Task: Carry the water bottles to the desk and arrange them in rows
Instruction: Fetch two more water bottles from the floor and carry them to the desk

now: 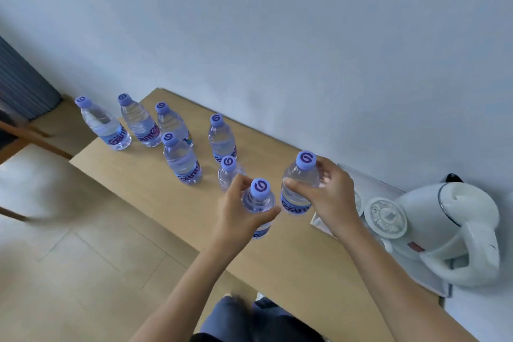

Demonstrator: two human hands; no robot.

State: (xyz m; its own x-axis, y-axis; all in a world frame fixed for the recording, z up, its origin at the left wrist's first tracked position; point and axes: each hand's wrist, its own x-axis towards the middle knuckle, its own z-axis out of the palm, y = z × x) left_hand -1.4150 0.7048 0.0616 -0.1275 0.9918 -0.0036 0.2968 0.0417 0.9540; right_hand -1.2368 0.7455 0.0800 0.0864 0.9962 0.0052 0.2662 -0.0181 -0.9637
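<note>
left hand [241, 211]: fingers wrapped round near bottle [258, 206] at the shoulder, frame centre.
right hand [329, 195]: fingers curled on right bottle [299, 187], just beside it.
grip: high on both, likely to set them upright.
desk [155, 189]: six bottles [181, 158] standing upper left, two loose rows.
kettle [455, 233]: right edge, limits row space.

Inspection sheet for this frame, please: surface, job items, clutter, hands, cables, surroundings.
Surface: wooden desk, against the wall.
Job's things: eight water bottles upright; six standing free, such as the far-left bottle.
Clutter: white kettle and lidded cups on a white tray.
Hands: left hand grips the near bottle; right hand grips the right bottle.
Cables: nothing seen.
Surroundings: pale wall, tiled floor, chair at left.
</note>
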